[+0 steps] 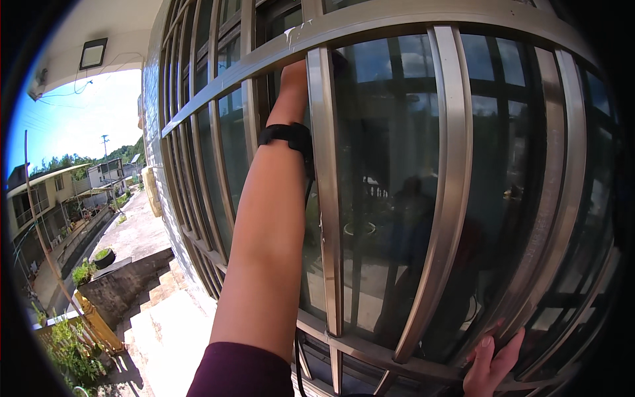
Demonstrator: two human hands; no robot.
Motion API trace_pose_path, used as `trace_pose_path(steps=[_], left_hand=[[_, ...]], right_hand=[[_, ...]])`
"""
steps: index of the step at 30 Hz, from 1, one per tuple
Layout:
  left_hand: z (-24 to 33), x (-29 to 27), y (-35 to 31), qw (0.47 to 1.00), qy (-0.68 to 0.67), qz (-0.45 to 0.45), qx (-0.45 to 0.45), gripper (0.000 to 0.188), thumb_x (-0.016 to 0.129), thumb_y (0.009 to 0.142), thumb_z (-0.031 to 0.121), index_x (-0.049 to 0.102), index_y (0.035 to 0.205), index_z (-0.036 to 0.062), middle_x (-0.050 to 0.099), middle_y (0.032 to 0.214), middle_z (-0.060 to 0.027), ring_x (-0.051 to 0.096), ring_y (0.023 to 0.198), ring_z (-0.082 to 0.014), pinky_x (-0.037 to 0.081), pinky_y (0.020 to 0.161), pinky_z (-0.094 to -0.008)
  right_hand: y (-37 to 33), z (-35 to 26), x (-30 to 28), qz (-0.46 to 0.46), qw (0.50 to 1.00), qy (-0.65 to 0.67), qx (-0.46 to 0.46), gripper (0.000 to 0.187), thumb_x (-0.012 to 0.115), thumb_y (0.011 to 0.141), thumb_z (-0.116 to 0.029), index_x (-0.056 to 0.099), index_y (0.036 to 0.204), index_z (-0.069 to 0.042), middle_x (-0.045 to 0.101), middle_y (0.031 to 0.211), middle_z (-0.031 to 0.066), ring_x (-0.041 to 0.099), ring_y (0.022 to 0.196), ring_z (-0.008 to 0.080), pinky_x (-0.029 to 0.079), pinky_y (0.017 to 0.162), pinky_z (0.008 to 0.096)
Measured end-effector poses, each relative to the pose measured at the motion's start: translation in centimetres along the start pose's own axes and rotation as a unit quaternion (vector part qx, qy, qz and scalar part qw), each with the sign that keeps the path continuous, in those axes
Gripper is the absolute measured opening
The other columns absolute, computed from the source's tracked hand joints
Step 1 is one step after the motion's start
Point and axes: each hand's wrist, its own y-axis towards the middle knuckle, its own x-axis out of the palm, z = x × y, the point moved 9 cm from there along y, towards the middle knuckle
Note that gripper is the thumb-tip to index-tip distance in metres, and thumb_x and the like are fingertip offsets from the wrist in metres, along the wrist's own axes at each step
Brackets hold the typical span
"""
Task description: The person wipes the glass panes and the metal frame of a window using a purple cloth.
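My left arm reaches up between the metal window bars [324, 198], a black band [286, 136] round its wrist. Behind the bars, near the top crossbar, my left hand [294, 71] shows only in part, close to the dark glass pane [390, 145]. An upright bar hides its fingers. A small dark thing [339, 62] appears just right of that bar, against the glass; its kind is unclear. At lower right, my right hand [493, 364] is by the lower crossbar and the foot of an upright bar. Its visible fingers are apart, with nothing seen between them.
The bar grille's upper crossbar [370, 26] spans above my arm. A thin black cable [298, 364] hangs beside my sleeve. To the left, sunlit steps [159, 291] lead down past a low wall [126, 288] and plants [69, 354]. A lamp [93, 53] hangs from the ceiling.
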Motion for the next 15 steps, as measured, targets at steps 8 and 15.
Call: trace_pose_path(steps=[8,15], left_hand=[[0.0,0.8,-12.5,0.997,0.047,0.049,0.028,0.059,0.071,0.077,0.011,0.051,0.132,0.0163,0.052,0.126,-0.0194,0.055,0.113,-0.0321,0.043,0.097,-0.0359],[-1.4,2.9,-22.7,0.996,0.035,-0.061,-0.052,0.07,0.073,0.073,0.006,0.046,0.136,0.0197,0.048,0.128,-0.0228,0.05,0.118,-0.0372,0.042,0.099,-0.0381]], right_hand=[[0.1,0.5,0.6,0.006,1.0,0.022,-0.008,0.035,0.052,0.09,-0.016,0.044,0.119,0.003,0.049,0.078,0.0017,0.042,0.055,0.0043,0.035,0.046,0.0176],[0.1,0.7,0.9,-0.012,0.999,0.053,0.001,0.037,0.053,0.09,-0.016,0.044,0.121,0.002,0.048,0.078,0.0012,0.041,0.057,0.0039,0.035,0.047,0.0174]])
